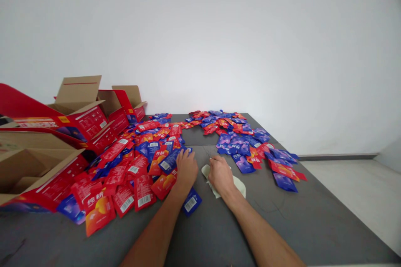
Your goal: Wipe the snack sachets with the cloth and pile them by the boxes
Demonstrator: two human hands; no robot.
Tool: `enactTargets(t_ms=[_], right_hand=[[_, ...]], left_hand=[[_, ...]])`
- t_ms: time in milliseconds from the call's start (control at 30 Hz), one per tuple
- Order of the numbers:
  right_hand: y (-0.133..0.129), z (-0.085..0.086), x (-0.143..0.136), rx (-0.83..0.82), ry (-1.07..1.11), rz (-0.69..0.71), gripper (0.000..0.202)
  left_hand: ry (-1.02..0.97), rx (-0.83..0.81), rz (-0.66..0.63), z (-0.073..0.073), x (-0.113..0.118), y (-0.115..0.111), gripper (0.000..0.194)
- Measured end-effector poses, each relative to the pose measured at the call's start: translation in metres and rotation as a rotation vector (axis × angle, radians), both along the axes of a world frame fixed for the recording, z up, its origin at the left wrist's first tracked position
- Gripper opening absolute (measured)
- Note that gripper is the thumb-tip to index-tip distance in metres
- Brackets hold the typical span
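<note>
My left hand (pixel 186 169) is at the right edge of a heap of red packets (pixel 144 192) and blue packets (pixel 169 162), its fingers closed on the end of a blue packet. Another blue packet (pixel 191 202) lies beside my left wrist. To the right, my right hand (pixel 220 173) is closed over a pale cloth (pixel 239 185) on the dark table; its fingers are bent, and part of the cloth is hidden under the hand and wrist.
Open red cardboard boxes (pixel 72 162) stand along the left side. More red and blue packets (pixel 239 144) are spread at the back and right of the table (pixel 232 233). A white wall (pixel 200 41) rises behind.
</note>
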State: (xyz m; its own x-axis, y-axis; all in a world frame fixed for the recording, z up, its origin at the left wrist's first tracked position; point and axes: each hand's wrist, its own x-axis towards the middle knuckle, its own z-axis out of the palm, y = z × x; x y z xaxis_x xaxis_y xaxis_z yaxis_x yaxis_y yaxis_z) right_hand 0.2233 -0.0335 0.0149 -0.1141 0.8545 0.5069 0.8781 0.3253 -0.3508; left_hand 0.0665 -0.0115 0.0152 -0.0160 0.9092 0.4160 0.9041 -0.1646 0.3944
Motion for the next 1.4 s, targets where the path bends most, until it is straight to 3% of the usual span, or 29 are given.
enactTargets(t_ms=[200,433,600,767,900,1100,1233,1300,1400], right_hand=[[0.008,0.002,0.023,0.05,0.044,-0.098,0.025],[0.018,0.007,0.045,-0.069,0.142,-0.202,0.024],[0.023,0.004,0.053,-0.068,0.142,-0.227,0.027],[0.025,0.001,0.055,-0.042,0.122,-0.225,0.028],[0.025,0.001,0.055,0.013,0.104,-0.208,0.027],[0.023,0.001,0.049,0.024,0.128,-0.179,0.03],[0.022,0.003,0.043,0.061,0.207,-0.059,0.032],[0.022,0.004,0.039,0.121,0.256,0.026,0.032],[0.018,0.008,0.032,0.169,0.309,0.128,0.033]], left_hand=[[0.018,-0.057,-0.325,0.002,0.045,0.017,0.042],[-0.046,-0.197,-0.532,-0.003,0.097,0.061,0.053],[0.03,-0.303,-0.639,-0.01,0.113,0.074,0.057],[0.119,-0.264,-0.594,-0.006,0.11,0.062,0.046],[0.146,-0.229,-0.514,0.001,0.1,0.038,0.037],[0.155,-0.215,-0.352,0.009,0.081,0.002,0.038],[0.14,-0.204,-0.279,0.015,0.064,-0.008,0.037],[0.073,-0.211,-0.241,0.015,0.052,-0.008,0.031],[-0.268,-0.214,-0.212,0.01,0.032,-0.005,0.024]])
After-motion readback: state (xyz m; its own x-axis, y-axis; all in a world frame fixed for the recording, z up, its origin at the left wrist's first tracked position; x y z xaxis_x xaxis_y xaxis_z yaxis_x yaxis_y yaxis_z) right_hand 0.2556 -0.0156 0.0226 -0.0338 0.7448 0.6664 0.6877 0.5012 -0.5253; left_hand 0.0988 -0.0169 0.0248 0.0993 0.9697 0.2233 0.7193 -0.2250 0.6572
